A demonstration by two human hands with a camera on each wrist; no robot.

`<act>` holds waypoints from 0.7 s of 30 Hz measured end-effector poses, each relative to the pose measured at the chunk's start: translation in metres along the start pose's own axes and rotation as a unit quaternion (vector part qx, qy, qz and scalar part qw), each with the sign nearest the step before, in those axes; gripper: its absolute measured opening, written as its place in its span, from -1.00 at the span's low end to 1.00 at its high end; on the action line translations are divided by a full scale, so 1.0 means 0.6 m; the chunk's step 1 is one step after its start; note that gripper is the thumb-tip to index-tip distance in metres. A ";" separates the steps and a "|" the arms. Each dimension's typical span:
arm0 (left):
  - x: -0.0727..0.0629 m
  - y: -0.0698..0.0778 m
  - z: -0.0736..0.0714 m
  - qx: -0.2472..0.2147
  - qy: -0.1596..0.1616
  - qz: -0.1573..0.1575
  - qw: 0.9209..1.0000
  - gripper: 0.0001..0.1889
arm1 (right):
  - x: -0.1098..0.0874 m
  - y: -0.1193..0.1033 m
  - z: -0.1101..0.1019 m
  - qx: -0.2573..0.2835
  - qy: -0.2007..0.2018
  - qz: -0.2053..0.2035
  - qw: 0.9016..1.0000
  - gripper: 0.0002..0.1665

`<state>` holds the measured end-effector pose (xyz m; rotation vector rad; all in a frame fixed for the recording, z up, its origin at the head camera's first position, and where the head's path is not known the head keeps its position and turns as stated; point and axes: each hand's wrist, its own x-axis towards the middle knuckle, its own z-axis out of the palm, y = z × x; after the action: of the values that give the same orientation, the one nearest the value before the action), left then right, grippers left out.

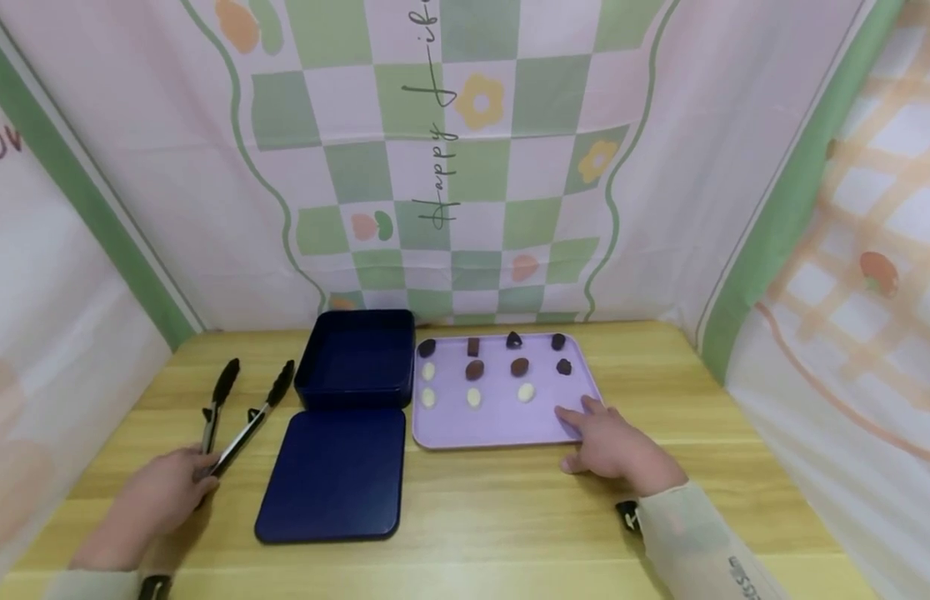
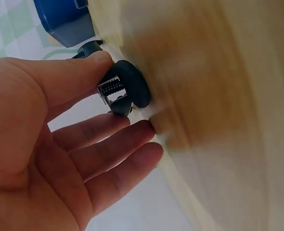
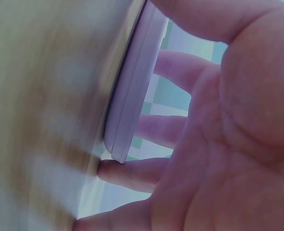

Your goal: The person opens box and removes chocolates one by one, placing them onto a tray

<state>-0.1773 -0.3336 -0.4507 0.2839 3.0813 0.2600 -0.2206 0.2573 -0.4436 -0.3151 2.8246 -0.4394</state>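
Observation:
My left hand (image 1: 159, 492) pinches a pair of tongs (image 1: 243, 435) by the hinge end, between thumb and forefinger. The tongs lie spread apart on the table, their black tips pointing away. In the left wrist view the dark end of the tongs (image 2: 132, 84) shows under the thumb, with the other fingers loosely extended. My right hand (image 1: 618, 446) rests at the near right corner of a lilac tray (image 1: 502, 425), fingers straight. In the right wrist view two fingers reach over the tray's rim (image 3: 125, 120), while others touch the table beside it.
Several chocolates, such as a brown one (image 1: 475, 370) and a white one (image 1: 527, 392), sit in rows on the tray. An uncovered navy box (image 1: 356, 396) stands to its left, with its flat navy lid (image 1: 333, 475) in front. Patterned cloth (image 1: 465, 167) hangs behind the wooden table (image 1: 502, 525).

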 end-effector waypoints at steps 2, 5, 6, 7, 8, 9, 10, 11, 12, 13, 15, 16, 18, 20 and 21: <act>-0.001 0.001 0.000 0.000 -0.008 0.000 1.000 -0.59 | 0.001 0.001 0.000 0.000 0.000 0.002 1.000 -0.04; -0.004 0.003 -0.001 -0.006 -0.016 -0.001 1.000 -0.58 | 0.001 0.000 0.000 0.001 0.000 0.004 1.000 -0.04; -0.005 0.002 -0.002 -0.010 -0.016 -0.001 1.000 -0.58 | 0.001 -0.001 -0.001 0.001 0.000 0.004 1.000 -0.04; -0.005 0.003 -0.001 -0.013 -0.019 -0.002 1.000 -0.57 | 0.000 -0.001 0.000 0.003 -0.001 0.005 1.000 -0.04; -0.006 0.003 -0.001 -0.016 -0.020 -0.003 1.000 -0.57 | 0.000 -0.001 0.001 0.004 -0.001 0.006 1.000 -0.04; -0.006 0.003 -0.001 -0.018 -0.023 -0.003 1.000 -0.57 | 0.000 -0.001 0.002 0.005 -0.002 0.006 1.000 -0.04; -0.006 0.003 0.000 -0.019 -0.027 -0.004 0.999 -0.57 | -0.001 -0.001 0.002 0.006 -0.003 0.006 1.000 -0.04; -0.007 0.002 0.000 -0.020 -0.029 -0.003 0.999 -0.57 | -0.001 -0.001 0.003 0.007 -0.004 0.006 1.000 -0.04; -0.008 0.001 0.001 -0.020 -0.029 -0.003 0.999 -0.58 | -0.001 -0.001 0.003 0.006 -0.005 0.006 1.000 -0.04; -0.008 0.001 0.001 -0.020 -0.028 -0.002 0.999 -0.58 | -0.001 -0.001 0.003 0.006 -0.005 0.006 1.000 -0.04; -0.008 0.001 0.000 -0.021 -0.022 0.000 1.000 -0.58 | -0.001 -0.001 0.002 0.006 -0.004 0.007 1.000 -0.04; -0.007 0.002 0.000 -0.021 -0.017 0.001 1.000 -0.58 | 0.000 -0.001 0.002 0.005 -0.004 0.008 1.000 -0.05; -0.007 0.004 0.000 -0.021 -0.007 -0.001 1.000 -0.59 | 0.001 0.000 0.000 0.005 -0.003 0.009 1.000 -0.05; -0.005 0.005 0.000 -0.021 -0.005 -0.006 1.000 -0.58 | 0.002 0.000 -0.001 0.006 -0.004 0.012 1.000 -0.05; -0.004 0.006 0.000 -0.021 -0.006 -0.009 1.000 -0.58 | 0.003 0.000 -0.002 0.005 -0.004 0.011 1.000 -0.05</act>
<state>-0.1740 -0.3305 -0.4503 0.2547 3.0613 0.3216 -0.2226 0.2574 -0.4430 -0.2831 2.8139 -0.4453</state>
